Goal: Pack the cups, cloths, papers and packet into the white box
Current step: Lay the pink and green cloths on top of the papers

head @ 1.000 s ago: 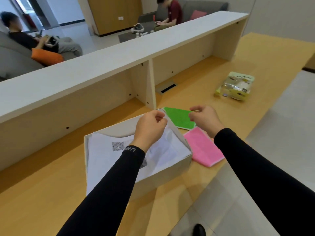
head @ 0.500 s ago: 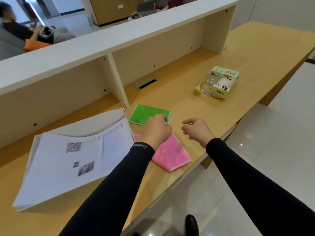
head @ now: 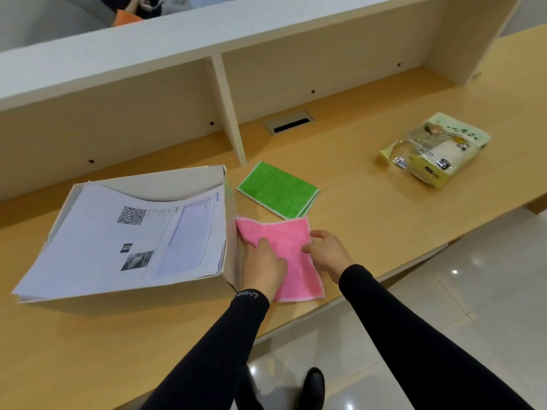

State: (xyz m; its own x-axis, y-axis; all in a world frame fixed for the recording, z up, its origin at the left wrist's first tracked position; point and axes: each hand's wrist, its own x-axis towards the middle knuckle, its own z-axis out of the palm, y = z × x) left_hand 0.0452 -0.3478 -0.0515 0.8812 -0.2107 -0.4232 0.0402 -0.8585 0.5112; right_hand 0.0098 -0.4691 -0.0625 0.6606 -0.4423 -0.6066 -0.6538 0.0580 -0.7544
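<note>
Both hands are on the pink cloth (head: 291,255) lying flat on the wooden desk (head: 370,202): the left hand (head: 263,266) lies on its left part with the fingers curled around the left edge, and the right hand (head: 327,253) has its fingers closed loosely on the right edge. The cloth's long axis runs away from the fingers toward the green cloth (head: 278,189) just past it, which sits angled with its long side running left to right. The white box (head: 165,184) with the papers (head: 124,241) sticking out is right beside the left fingers, and the packet (head: 435,149) is well off beyond the right fingers.
</note>
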